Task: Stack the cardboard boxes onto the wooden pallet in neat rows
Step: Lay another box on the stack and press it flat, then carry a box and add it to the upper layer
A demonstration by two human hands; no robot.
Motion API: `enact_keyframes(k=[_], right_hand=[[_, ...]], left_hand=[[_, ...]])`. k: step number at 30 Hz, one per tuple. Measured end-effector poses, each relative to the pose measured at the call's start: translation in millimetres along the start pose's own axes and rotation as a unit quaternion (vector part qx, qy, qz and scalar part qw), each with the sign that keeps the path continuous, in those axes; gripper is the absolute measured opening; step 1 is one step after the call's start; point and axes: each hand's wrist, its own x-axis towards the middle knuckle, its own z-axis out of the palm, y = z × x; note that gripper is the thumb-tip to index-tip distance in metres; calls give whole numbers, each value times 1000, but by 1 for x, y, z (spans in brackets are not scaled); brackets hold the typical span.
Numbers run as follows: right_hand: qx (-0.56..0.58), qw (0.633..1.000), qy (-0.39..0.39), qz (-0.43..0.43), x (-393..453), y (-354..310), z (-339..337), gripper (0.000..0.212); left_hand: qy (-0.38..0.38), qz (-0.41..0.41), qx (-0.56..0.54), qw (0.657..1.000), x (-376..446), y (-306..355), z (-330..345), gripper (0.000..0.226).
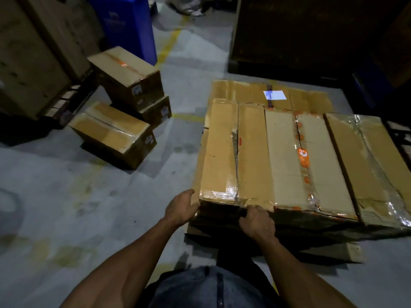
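Already a good part of the job looks done: a row of long cardboard boxes lies side by side on the wooden pallet [353,252], with a flattened sheet of cardboard [244,90] showing beyond them at the far end. Left of the pallet, three smaller taped boxes [124,74] wait on the concrete floor [66,196], two stacked and one [111,132] nearer and apart, so I judge those remain to be loaded. Both arms reach forward and down from the near edge of the view to the leftmost box [219,152] of the row. Left hand [181,207] lies against its near left corner, fingers fairly straight and pressed to the side rather than wrapped. Right hand [258,221] sits at the near end face of the row, fingers curled under the torn top lip of the cardboard, gripping it. By the look of it, the box is being nudged or squared into line.
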Motion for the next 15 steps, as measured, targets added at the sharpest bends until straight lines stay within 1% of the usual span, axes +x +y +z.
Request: enact_keyframes(k=[2,7,10,13,15], right_hand=[[10,999,11,-30,-19,-21,7,38],[36,992,25,-115,-57,-84,19,52],[31,985,31,-166,-71,-123,26,45],[18,982,12,-188,-79,-166,31,49],[8,979,6,-203,-78,-193,34,47]], left_hand=[[11,-1,1,1000,-24,-18,-13,58],[58,-13,45,997,-78,-75,-47,55],[84,-40,64,994,-104,-113,-66,54],[99,-72,59,991,-120,-147,-85,57],[106,-91,48,989,-124,-165,-99,57]])
